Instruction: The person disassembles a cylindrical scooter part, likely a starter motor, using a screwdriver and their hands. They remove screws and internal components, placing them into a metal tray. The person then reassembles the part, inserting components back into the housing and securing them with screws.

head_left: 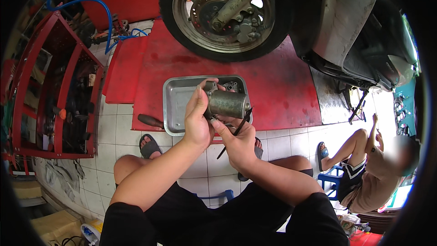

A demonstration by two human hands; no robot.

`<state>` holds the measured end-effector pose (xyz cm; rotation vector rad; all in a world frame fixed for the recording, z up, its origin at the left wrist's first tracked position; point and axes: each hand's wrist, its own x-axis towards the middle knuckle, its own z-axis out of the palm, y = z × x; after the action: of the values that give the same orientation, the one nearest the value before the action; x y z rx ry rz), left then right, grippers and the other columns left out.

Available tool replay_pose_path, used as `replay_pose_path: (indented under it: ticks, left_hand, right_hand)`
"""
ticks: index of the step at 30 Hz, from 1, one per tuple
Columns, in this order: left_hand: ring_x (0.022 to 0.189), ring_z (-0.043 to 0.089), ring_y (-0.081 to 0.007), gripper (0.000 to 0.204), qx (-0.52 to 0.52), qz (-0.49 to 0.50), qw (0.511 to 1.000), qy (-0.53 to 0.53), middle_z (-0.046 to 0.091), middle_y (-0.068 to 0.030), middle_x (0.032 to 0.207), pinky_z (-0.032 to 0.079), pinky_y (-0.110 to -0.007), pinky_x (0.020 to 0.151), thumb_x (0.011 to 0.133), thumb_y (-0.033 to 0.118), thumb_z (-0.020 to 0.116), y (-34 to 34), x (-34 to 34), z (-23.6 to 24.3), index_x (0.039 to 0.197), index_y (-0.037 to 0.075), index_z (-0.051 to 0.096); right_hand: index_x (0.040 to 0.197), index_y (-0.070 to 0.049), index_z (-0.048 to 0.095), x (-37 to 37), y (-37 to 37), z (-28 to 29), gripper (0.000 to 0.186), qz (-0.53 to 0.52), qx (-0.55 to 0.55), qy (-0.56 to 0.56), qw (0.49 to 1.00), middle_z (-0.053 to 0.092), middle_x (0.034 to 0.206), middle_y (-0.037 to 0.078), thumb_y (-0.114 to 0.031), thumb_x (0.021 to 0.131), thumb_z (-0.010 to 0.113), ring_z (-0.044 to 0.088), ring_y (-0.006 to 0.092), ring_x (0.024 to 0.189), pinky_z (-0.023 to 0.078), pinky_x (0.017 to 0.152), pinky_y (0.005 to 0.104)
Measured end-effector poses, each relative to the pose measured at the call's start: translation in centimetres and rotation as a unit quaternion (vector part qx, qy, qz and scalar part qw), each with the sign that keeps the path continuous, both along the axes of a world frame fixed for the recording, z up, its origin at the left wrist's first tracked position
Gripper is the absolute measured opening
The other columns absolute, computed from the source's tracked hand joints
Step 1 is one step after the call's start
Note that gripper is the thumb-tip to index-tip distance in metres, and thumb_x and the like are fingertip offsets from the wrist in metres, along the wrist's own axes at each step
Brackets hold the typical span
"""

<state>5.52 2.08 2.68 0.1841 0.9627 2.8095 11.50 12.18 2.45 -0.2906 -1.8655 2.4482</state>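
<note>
A worn, grey cylindrical starter motor [227,104] lies on its side in my hands, above a metal tray. My left hand [197,123] is closed around its left end, thumb up along the housing. Beneath its right part, my right hand [237,142] is closed with a thin black stick-like tool [237,130] in it. The tool slants from the motor's right end down to the left; its exact kind I cannot tell. My right thumb is close to the motor's underside. The silver tray [175,109] holds small metal parts [233,86], partly hidden by the motor.
The tray stands on a red platform [282,95], with a dark-handled tool [150,120] at its left edge. A scooter's front wheel [227,18] rises behind. A red shelf rack [54,86] stands left. Another person [373,177] sits at the right.
</note>
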Motion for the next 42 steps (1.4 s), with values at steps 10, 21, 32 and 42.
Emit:
replay_pose_path:
  ticks: [10,21,32,42]
  left_hand:
    - [0.121,0.058,-0.0335,0.052,-0.048,-0.001,0.998,0.043,0.055,-0.0129,0.119,0.050,-0.044,0.102,0.106,0.046,0.040,0.5,0.1,0.4,0.136,0.004,0.046]
    - [0.123,0.058,-0.0316,0.055,0.154,-0.084,0.958,-0.228,0.060,-0.0135,0.133,0.047,-0.048,0.104,0.104,0.055,0.038,-0.7,0.2,1.6,0.136,0.013,0.054]
    - [0.116,0.059,-0.0330,0.060,0.218,-0.106,0.938,-0.249,0.058,-0.0255,0.133,0.050,-0.040,0.093,0.106,0.055,0.030,-0.7,0.2,1.0,0.136,0.009,0.054]
    - [0.127,0.050,-0.0378,0.040,0.341,-0.101,0.895,-0.270,0.059,-0.0244,0.122,0.050,-0.045,0.110,0.103,0.019,0.037,-1.7,-0.7,2.0,0.125,-0.007,0.058]
  right_hand:
    - [0.108,0.006,0.069,0.1,0.0,0.8,0.026,-0.037,-0.016,-0.054,0.998,0.072,0.095,0.006,-0.012,0.090,0.077,0.062,0.0074,0.080,0.051,0.069,0.0236]
    - [0.103,0.005,0.069,-0.4,0.8,2.8,0.020,0.044,0.141,-0.028,0.989,0.069,0.079,0.000,-0.006,0.089,0.078,0.058,0.0031,0.070,0.050,0.062,0.0203]
    - [0.101,0.000,0.072,-0.3,0.9,2.4,0.023,0.019,0.178,0.039,0.983,0.058,0.073,-0.003,-0.010,0.083,0.081,0.035,0.0017,0.054,0.029,0.049,0.0224]
    - [0.109,0.006,0.070,-1.0,3.0,3.4,0.025,0.072,0.234,0.198,0.949,0.061,0.084,0.011,-0.001,0.085,0.071,0.058,0.0183,0.073,0.047,0.065,0.0302]
